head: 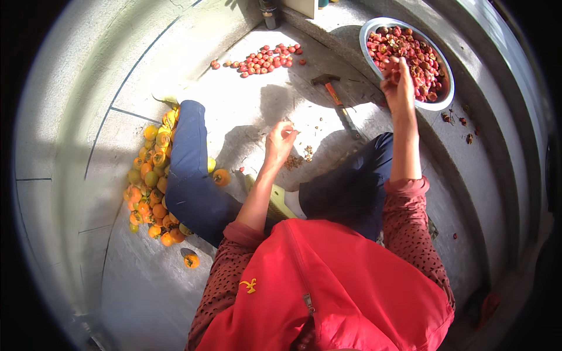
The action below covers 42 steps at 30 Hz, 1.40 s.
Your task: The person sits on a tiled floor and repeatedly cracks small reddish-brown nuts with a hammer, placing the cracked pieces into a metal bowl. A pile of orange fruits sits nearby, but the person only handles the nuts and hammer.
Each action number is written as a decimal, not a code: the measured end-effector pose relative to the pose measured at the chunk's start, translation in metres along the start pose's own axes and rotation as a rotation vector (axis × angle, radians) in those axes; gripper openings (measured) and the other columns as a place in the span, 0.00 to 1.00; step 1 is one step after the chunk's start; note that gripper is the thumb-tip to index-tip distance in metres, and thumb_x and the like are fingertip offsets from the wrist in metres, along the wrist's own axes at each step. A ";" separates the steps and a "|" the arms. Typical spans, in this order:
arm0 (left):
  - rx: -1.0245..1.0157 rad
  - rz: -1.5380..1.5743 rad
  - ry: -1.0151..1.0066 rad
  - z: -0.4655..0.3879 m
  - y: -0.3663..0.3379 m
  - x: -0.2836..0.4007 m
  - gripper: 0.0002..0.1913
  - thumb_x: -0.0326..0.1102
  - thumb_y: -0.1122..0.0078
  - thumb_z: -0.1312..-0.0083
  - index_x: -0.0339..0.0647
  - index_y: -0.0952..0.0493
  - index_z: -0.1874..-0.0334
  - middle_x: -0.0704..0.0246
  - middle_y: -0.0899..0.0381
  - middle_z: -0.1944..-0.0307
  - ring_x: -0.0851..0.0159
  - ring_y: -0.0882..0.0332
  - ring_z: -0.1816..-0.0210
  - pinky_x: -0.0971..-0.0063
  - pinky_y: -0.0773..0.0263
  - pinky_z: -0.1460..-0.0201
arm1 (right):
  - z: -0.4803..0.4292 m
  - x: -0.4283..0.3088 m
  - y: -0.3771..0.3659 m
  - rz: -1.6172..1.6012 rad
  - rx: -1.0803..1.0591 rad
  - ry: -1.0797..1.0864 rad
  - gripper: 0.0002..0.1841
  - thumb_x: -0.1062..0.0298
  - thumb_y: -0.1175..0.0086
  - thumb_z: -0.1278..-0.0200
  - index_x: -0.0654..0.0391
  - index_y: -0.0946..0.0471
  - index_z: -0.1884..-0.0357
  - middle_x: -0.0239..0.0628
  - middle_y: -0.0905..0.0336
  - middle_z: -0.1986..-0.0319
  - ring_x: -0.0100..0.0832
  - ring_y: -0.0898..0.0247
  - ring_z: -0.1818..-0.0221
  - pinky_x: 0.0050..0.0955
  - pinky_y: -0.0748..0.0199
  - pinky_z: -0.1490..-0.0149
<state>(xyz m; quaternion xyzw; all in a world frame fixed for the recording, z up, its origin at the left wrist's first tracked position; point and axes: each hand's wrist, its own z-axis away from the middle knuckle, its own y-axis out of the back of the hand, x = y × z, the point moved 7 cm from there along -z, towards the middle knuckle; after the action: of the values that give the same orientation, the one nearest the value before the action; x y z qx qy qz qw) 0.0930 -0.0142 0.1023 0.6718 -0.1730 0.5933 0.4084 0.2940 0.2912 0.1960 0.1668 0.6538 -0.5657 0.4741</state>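
My right hand (398, 85) is raised over the near left rim of a metal basin (447, 94). Cut and opened red fruits (410, 52), apparently hawthorns, fill that basin. Red shows by the right fingers, but whether they hold a piece or only overlap the fruit behind is unclear. Lower and to the left, my left hand (281, 138) has its fingers curled and thumb close to them above the sunlit floor. Anything small in its grasp cannot be made out. Small brown bits (300, 160), perhaps seeds, lie beyond my shoe (277, 199).
Whole red fruits (265, 61) are spread on the concrete floor ahead. A claw hammer (336, 98) lies between them and the basin. Orange persimmons (151, 180) are heaped left of my bent leg (189, 153). Concrete steps (478, 171) curve along the right; fruit scraps (463, 120) dot one.
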 end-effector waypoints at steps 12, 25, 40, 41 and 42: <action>-0.015 0.106 0.153 -0.005 -0.001 -0.074 0.15 0.32 0.35 0.39 0.35 0.21 0.51 0.62 0.15 0.61 0.66 0.18 0.58 0.73 0.24 0.53 | -0.091 -0.024 0.075 -0.541 0.033 -0.039 0.21 0.59 0.65 0.23 0.70 0.34 0.43 0.56 0.33 0.41 0.51 0.36 0.37 0.54 0.35 0.30; 0.253 -0.173 0.103 -0.033 0.031 -0.097 0.22 0.42 0.31 0.40 0.35 0.24 0.49 0.57 0.22 0.51 0.58 0.21 0.55 0.65 0.25 0.50 | -0.022 -0.084 -0.022 1.622 0.296 0.939 0.22 0.60 0.46 0.34 0.61 0.28 0.42 0.53 0.32 0.38 0.51 0.34 0.39 0.47 0.37 0.34; 0.636 -0.627 0.125 -0.265 0.192 -0.129 0.31 0.59 0.48 0.33 0.50 0.33 0.33 0.52 0.30 0.45 0.46 0.34 0.40 0.52 0.39 0.37 | -0.116 0.226 -0.130 1.044 -0.209 0.046 0.32 0.43 0.54 0.28 0.55 0.35 0.32 0.45 0.36 0.33 0.39 0.42 0.30 0.35 0.46 0.29; 0.595 -0.593 0.138 -0.283 0.196 -0.132 0.32 0.60 0.48 0.34 0.51 0.33 0.32 0.51 0.31 0.43 0.46 0.36 0.39 0.52 0.41 0.35 | -0.131 0.238 -0.131 1.014 -0.145 -0.070 0.30 0.44 0.53 0.28 0.54 0.33 0.33 0.43 0.35 0.34 0.38 0.41 0.31 0.35 0.45 0.30; 0.524 -0.551 0.182 -0.300 0.197 -0.138 0.33 0.61 0.48 0.35 0.53 0.34 0.31 0.49 0.33 0.42 0.45 0.38 0.37 0.52 0.43 0.33 | -0.143 0.250 -0.133 0.947 -0.122 -0.112 0.29 0.45 0.53 0.28 0.53 0.32 0.34 0.42 0.34 0.34 0.38 0.40 0.31 0.35 0.44 0.30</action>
<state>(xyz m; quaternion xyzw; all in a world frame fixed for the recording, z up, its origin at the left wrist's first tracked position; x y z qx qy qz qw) -0.2772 0.0576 0.0293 0.7192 0.2082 0.5426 0.3808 0.0083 0.2996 0.0587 0.3875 0.5114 -0.2564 0.7229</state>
